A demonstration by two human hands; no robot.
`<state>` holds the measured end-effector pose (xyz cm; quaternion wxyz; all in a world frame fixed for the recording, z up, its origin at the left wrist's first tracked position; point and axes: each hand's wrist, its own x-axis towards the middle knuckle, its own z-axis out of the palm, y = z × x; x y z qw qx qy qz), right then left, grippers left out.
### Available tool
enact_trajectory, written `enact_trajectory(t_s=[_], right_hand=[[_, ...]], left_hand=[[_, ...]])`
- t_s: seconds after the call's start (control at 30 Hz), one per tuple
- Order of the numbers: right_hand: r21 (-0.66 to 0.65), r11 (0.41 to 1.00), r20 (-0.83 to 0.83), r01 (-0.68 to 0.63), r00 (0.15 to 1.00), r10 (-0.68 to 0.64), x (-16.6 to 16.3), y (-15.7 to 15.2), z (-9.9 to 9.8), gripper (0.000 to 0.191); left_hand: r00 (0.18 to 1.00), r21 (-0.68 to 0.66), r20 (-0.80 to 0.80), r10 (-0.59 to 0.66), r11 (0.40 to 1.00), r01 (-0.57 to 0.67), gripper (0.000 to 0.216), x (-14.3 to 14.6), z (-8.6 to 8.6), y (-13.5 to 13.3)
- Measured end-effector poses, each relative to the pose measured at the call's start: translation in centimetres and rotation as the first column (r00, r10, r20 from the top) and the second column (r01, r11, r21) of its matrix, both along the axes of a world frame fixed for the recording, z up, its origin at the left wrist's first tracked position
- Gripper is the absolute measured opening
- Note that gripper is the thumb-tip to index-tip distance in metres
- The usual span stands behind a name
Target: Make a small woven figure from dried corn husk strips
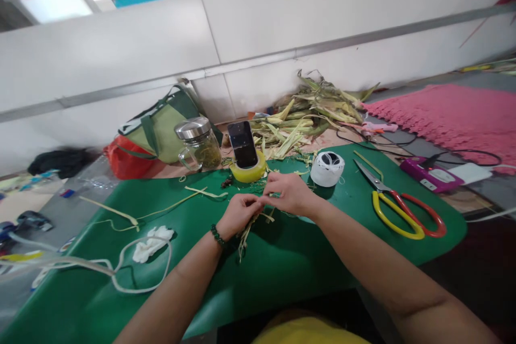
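Observation:
My left hand [238,216], with a dark green bead bracelet [218,235] at its wrist, is closed in a pinch on a small bundle of dried corn husk strips [243,241]. The loose ends hang below the fingers over the green mat [282,274]. My right hand [291,193] meets it from the right, thumb and fingertips pinched at the bundle's upper end. The fingers hide the exact spot where they grip. Just beyond the hands, a phone [242,145] leans upright in a yellow tape roll [253,171].
A white spool [327,170] and large scissors [397,201] with red and yellow handles lie to the right. Behind are a husk pile [310,113] and a glass jar [201,145]. At left lie a white cord [141,291], crumpled tissue [153,244] and loose strips. A purple power strip [429,174] sits far right.

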<state>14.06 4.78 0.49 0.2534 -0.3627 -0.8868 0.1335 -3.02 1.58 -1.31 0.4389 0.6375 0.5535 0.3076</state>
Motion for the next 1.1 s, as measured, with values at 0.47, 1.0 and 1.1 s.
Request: enact_trajectory(t_s=[0.47,1.0,1.1], right_hand=[[-0.297,0.938,0.096,-0.18,0.972,0.216,0.5,0.2,0.1,0.009],[-0.587,0.796,-0.201,-0.149,0.979,0.035,-1.0,0.6,-1.4,0.02],[-0.618,0.771,-0.224,-0.153,0.974,0.013,-1.0,1.1,-2.0,0.019]], left_hand=[[0.986,-0.11,0.162,0.033,0.994,-0.015,0.022,-0.5,-0.1,0.2],[0.868,0.536,-0.489,0.088,0.815,0.219,0.012,-0.6,-0.8,-0.6],[0.777,0.659,-0.607,0.168,0.652,0.374,0.015,-0.6,-1.1,-0.7]])
